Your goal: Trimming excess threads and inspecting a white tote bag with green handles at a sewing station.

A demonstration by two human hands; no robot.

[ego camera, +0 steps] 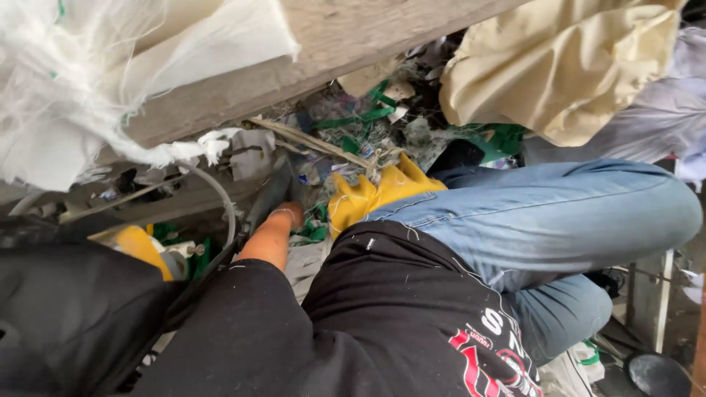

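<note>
I crouch over a heap of scraps, in a black shirt and blue jeans (559, 220). My left forearm is bare and reaches forward and down. My left hand (273, 192) is dark, either gloved or hidden among the debris, and its fingers do not show. My right hand (371, 195) wears a yellow glove and sits just past my knee. It lies against a tangle of tan straps (323, 145) and green plastic strips (368, 112). Its grip is hidden.
A weathered wooden beam (323, 51) crosses above the heap. Frayed white woven sacking (66, 95) hangs at upper left. A cream cloth bundle (566, 66) is at upper right. A grey hose (224, 198) curves at left beside a yellow object (143, 250) and black fabric (66, 309).
</note>
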